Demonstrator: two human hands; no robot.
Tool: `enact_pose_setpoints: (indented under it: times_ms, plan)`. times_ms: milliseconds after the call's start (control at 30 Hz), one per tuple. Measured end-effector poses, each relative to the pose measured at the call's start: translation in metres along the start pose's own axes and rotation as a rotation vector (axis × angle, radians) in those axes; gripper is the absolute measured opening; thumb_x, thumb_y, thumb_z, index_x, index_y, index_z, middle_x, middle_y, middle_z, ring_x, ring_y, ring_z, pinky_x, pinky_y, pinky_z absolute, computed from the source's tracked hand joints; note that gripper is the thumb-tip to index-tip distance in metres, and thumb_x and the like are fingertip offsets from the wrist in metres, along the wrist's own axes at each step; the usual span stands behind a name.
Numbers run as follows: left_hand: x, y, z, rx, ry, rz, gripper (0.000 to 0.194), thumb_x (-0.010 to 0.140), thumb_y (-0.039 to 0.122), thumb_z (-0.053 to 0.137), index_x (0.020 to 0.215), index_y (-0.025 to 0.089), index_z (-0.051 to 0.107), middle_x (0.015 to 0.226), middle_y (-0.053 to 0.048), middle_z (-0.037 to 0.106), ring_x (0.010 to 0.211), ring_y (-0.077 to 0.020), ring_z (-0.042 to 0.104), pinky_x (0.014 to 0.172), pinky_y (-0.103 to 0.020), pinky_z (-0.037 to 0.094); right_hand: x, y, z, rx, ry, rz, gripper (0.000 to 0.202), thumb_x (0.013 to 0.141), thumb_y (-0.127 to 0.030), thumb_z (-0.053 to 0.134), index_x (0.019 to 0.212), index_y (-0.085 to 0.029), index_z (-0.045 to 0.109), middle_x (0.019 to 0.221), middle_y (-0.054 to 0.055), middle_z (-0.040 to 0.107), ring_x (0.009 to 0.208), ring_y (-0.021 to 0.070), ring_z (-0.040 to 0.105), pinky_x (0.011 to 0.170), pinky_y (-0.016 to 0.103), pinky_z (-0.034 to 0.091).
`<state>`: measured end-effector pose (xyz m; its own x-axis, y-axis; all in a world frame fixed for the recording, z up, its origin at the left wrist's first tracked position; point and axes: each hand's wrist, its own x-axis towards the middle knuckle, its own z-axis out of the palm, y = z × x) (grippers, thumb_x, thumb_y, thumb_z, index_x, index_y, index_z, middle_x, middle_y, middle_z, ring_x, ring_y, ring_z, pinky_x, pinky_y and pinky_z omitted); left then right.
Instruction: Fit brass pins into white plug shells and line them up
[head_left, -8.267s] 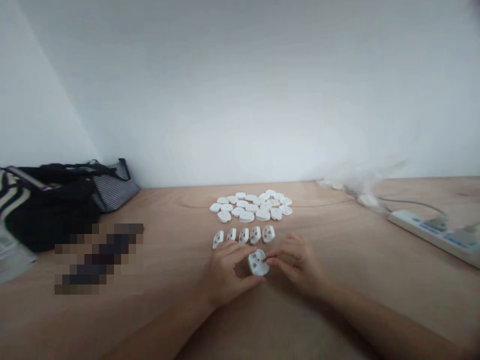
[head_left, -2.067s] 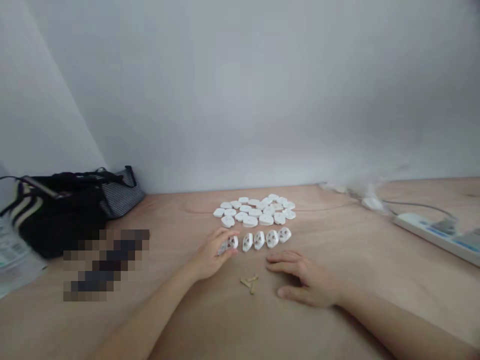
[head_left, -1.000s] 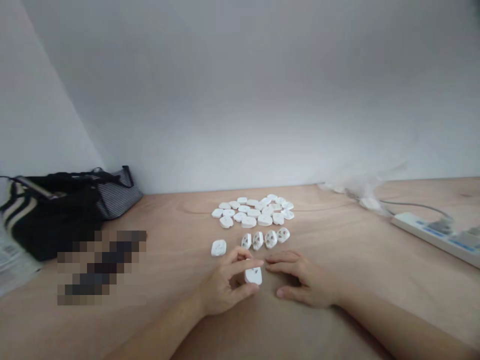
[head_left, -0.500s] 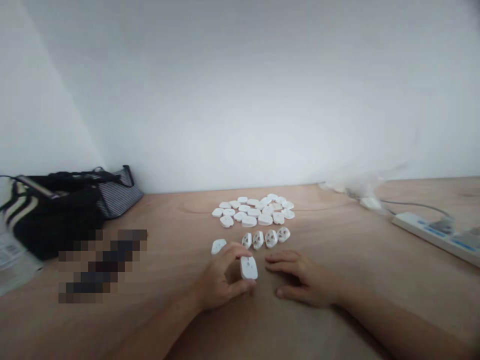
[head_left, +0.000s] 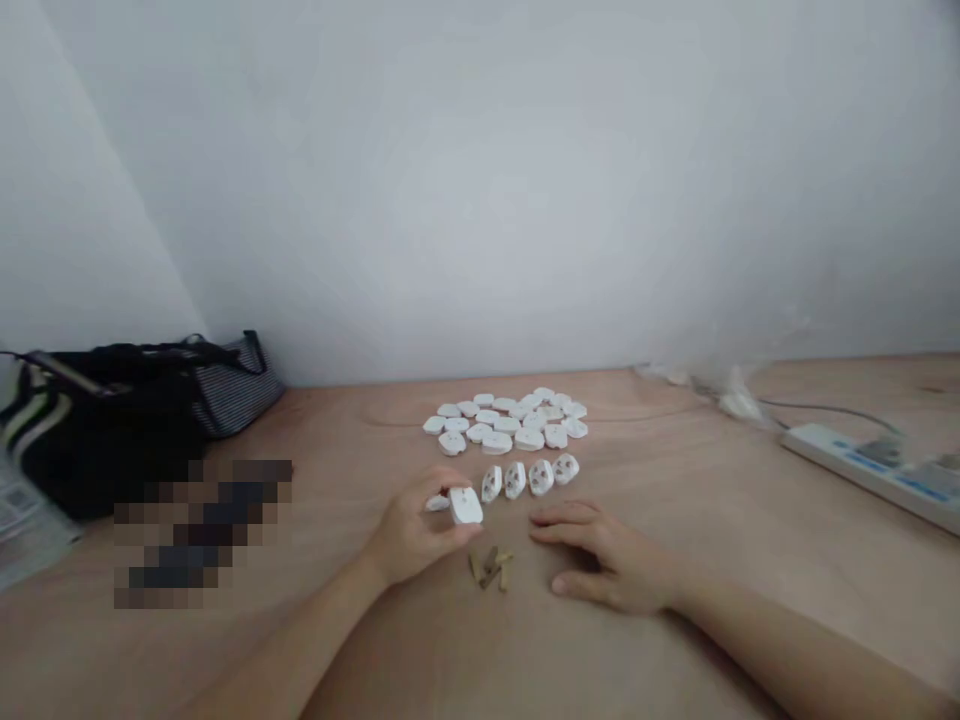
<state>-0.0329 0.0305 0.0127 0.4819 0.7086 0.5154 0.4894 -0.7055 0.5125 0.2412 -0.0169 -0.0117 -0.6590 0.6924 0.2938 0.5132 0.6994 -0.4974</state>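
1. Left hand (head_left: pixel 420 537): thumb and fingers clamped on a white casing (head_left: pixel 466 507), now drawn leftward, just beyond and left of the brown pieces (head_left: pixel 490 567).
2. More pieces lie loose than the three seen two seconds ago; probably another casing is emptied.
3. Right hand (head_left: pixel 615 558): fingers apart, holding nothing, right of them.
4. Beyond them: row of casings (head_left: pixel 514 481).

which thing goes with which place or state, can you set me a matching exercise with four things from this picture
Things:
1. Left hand
2. Right hand
3. Small brownish pieces
4. Power strip

Places or states:
A. Near the picture's right edge
B. Gripping a white part
C. In a loose cluster between the hands
D. Palm down on the table

Pairs: 1-B, 2-D, 3-C, 4-A
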Motion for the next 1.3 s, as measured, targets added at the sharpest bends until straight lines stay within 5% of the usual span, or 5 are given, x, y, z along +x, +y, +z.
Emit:
enact_pose_setpoints:
  times_ms: [333,533,767,1067,1300]
  plan:
    - [-0.01,0.024,0.005,-0.205,-0.169,0.103,0.032,0.059,0.026,0.076,0.082,0.018,0.056,0.09,-0.006,0.064,0.081,-0.019,0.061,0.075,-0.029,0.048,0.0,0.006,0.005,-0.013,0.018,-0.014,0.054,0.078,-0.045,0.06,0.125,-0.02,0.051,0.13,0.013,0.05,0.12,0.0274,0.044,0.101,0.047,0.034]
    - [-0.007,0.005,0.006,-0.224,-0.005,-0.131,0.036,0.066,0.019,0.068,0.095,0.019,0.046,0.093,-0.004,0.061,0.087,-0.0185,0.061,0.079,-0.03,0.048,0.0,0.003,0.003,-0.011,0.01,-0.005,0.054,0.079,-0.044,0.06,0.126,-0.019,0.05,0.13,0.013,0.051,0.119,0.0268,0.045,0.101,0.046,0.034]
    - [0.003,-0.016,0.005,0.027,0.015,-0.186,0.041,0.069,0.029,0.068,0.106,0.019,0.054,0.101,-0.005,0.065,0.095,-0.0221,0.061,0.085,-0.034,0.047,0.0,0.002,0.001,0.008,-0.002,0.0,0.053,0.079,-0.044,0.059,0.126,-0.021,0.05,0.13,0.012,0.051,0.119,0.0272,0.045,0.1,0.047,0.034]
    - [0.013,-0.028,0.011,0.217,-0.143,-0.108,0.047,0.076,0.037,0.063,0.12,0.02,0.056,0.122,-0.009,0.059,0.113,-0.0267,0.053,0.098,-0.04,0.039,0.0,-0.001,-0.001,-0.01,-0.01,0.011,0.053,0.079,-0.044,0.059,0.126,-0.019,0.051,0.13,0.012,0.051,0.119,0.0268,0.045,0.1,0.045,0.035]
    - [0.014,-0.024,0.006,0.289,-0.074,-0.059,0.059,0.072,0.042,0.066,0.126,0.023,0.05,0.128,-0.009,0.053,0.118,-0.0296,0.046,0.1,-0.045,0.033,0.0,-0.002,-0.002,-0.014,-0.019,0.008,0.054,0.079,-0.043,0.059,0.126,-0.018,0.051,0.13,0.013,0.05,0.12,0.027,0.045,0.101,0.045,0.034]
